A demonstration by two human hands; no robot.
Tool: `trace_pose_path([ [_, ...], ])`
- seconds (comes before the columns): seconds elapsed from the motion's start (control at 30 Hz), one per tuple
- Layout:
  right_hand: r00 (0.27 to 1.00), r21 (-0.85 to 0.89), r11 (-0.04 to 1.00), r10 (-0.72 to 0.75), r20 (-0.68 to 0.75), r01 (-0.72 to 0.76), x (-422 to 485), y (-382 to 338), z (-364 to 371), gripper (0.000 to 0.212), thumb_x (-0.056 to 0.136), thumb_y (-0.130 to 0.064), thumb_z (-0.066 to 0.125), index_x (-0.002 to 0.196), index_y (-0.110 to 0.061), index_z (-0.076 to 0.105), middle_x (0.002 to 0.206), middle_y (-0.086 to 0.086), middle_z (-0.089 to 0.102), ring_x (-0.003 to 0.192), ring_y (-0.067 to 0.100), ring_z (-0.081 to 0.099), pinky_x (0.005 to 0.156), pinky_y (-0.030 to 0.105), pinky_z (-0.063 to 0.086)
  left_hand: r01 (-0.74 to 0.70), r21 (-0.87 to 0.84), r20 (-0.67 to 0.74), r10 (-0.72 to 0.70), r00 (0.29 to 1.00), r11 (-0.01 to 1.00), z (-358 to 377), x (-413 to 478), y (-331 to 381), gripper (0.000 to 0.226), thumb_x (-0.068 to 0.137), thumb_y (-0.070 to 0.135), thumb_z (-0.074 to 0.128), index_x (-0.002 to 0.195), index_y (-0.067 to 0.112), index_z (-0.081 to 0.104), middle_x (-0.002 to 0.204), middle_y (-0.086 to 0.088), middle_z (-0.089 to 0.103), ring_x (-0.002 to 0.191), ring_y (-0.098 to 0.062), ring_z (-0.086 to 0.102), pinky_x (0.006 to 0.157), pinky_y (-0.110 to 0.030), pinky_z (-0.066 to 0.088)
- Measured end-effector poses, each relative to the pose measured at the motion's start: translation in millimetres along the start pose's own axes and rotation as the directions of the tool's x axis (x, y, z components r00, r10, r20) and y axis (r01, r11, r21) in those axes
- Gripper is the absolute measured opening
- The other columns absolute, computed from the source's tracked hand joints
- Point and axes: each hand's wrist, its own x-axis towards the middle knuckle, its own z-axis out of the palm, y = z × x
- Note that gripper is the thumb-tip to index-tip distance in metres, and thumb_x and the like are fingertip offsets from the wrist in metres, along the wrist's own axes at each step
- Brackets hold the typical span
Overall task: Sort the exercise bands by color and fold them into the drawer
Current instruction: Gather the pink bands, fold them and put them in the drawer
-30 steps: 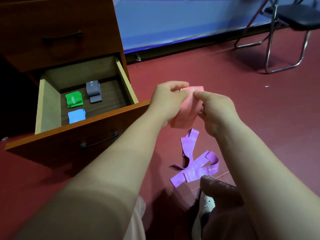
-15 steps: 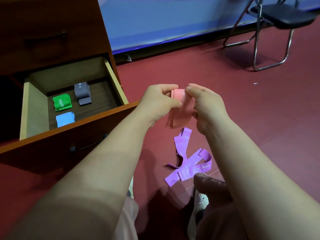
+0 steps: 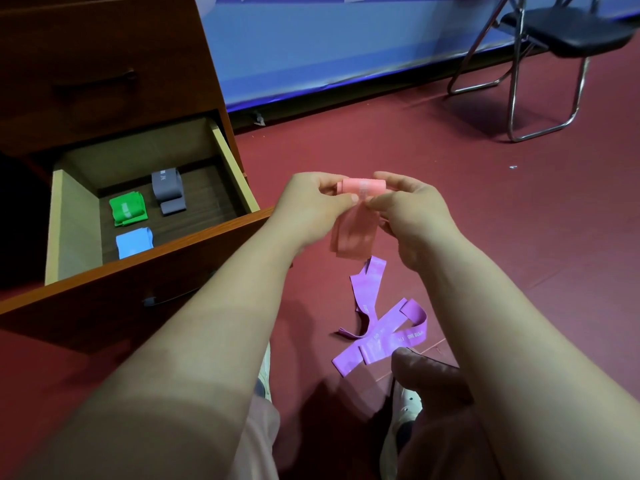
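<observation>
Newly rolled over: pink band, seemingly soft, light; our left hand, right hand pinch the fold's ends.

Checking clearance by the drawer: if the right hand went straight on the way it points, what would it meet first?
Probably the left hand, pinching the same pink band; the drawer lies beyond, though depth is unclear.

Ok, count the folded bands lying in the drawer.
3: the green band at the back left, the grey band to its right, the blue band nearest the front. The drawer front may hide others.
</observation>
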Motion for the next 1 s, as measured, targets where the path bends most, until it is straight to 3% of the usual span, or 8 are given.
trace_pose_path([
  [0.2,1.000,0.030,1.000,0.010,-0.021,-0.009,3.1,3.3,0.5,0.039,0.080,0.004,0.064,0.110,-0.020,0.065,0.103,0.008,0.070,0.073,0.016,0.064,0.070,0.027,0.050,-0.024,0.098,-0.007,0.025,1.000,0.995,-1.8,0.1,-0.3,0.011,0.088,0.024,0.069,0.097,0.028,0.073,0.087,0.005,0.074,0.090,-0.017,0.070,0.087,-0.042,0.057],
  [0.33,0.999,0.091,0.996,0.029,-0.024,-0.027,4.6,3.8,-0.3,0.038,0.080,0.004,0.067,0.111,-0.017,0.062,0.110,0.011,0.070,0.087,0.023,0.069,0.080,0.033,0.056,-0.030,0.127,0.026,0.027,0.999,0.991,-3.1,2.2,-2.2,0.019,0.086,0.031,0.069,0.102,0.024,0.075,0.090,0.006,0.075,0.090,-0.015,0.071,0.089,-0.043,0.056],
  [0.43,0.998,0.147,0.988,0.052,-0.032,-0.046,4.0,3.0,-0.6,0.036,0.080,0.004,0.069,0.110,-0.014,0.062,0.108,0.015,0.070,0.082,0.024,0.068,0.071,0.031,0.055,-0.040,0.143,0.034,0.035,0.999,0.989,-3.3,2.4,-2.9,0.020,0.086,0.037,0.067,0.100,0.024,0.075,0.089,0.005,0.075,0.091,-0.018,0.070,0.088,-0.046,0.055],
  [0.57,0.997,0.155,0.987,0.052,-0.063,-0.042,4.3,2.0,-1.4,0.034,0.080,0.001,0.072,0.107,-0.016,0.061,0.107,0.016,0.070,0.080,0.024,0.067,0.070,0.032,0.054,-0.055,0.150,0.007,0.055,0.998,0.987,-2.8,1.8,-1.7,0.018,0.088,0.037,0.066,0.096,0.024,0.075,0.089,0.001,0.074,0.093,-0.023,0.069,0.086,-0.048,0.055],
  [0.77,0.998,0.161,0.986,0.055,-0.008,-0.053,1.6,-0.3,-0.8,0.040,0.081,-0.001,0.067,0.118,-0.012,0.063,0.107,0.011,0.072,0.069,0.012,0.067,0.059,0.024,0.051,-0.073,0.107,-0.007,0.074,0.997,0.992,-3.4,1.4,0.2,0.029,0.084,0.044,0.063,0.090,0.017,0.073,0.087,-0.010,0.072,0.074,-0.018,0.059,0.084,-0.052,0.055],
  [0.87,1.000,0.013,1.000,0.010,-0.015,-0.010,-0.4,-2.1,-0.9,0.049,0.078,0.001,0.061,0.121,-0.022,0.064,0.114,-0.002,0.069,0.080,0.005,0.063,0.058,0.018,0.044,-0.067,0.061,-0.005,0.067,0.998,0.996,-4.4,2.3,3.1,0.037,0.084,0.045,0.059,0.095,0.011,0.070,0.081,-0.006,0.063,0.072,-0.015,0.051,0.076,-0.045,0.053],
  [0.93,0.999,-0.013,1.000,-0.027,0.043,0.028,-2.2,-3.2,-0.6,0.052,0.077,0.004,0.055,0.121,-0.021,0.065,0.111,-0.001,0.071,0.082,0.010,0.066,0.056,0.017,0.049,-0.054,0.003,0.019,0.054,0.998,0.999,-4.3,2.4,5.6,0.035,0.090,0.039,0.059,0.099,0.006,0.069,0.083,-0.007,0.061,0.074,-0.016,0.053,0.072,-0.037,0.048],
  [1.0,0.993,-0.037,0.998,-0.038,0.115,0.042,-4.6,-2.5,1.0,0.045,0.075,0.003,0.053,0.111,-0.018,0.069,0.101,0.007,0.075,0.083,0.019,0.069,0.066,0.025,0.057,-0.029,-0.059,0.043,0.031,0.999,0.998,-3.7,2.5,6.9,0.030,0.097,0.029,0.056,0.101,0.002,0.067,0.085,-0.010,0.063,0.075,-0.019,0.056,0.071,-0.033,0.050],
])
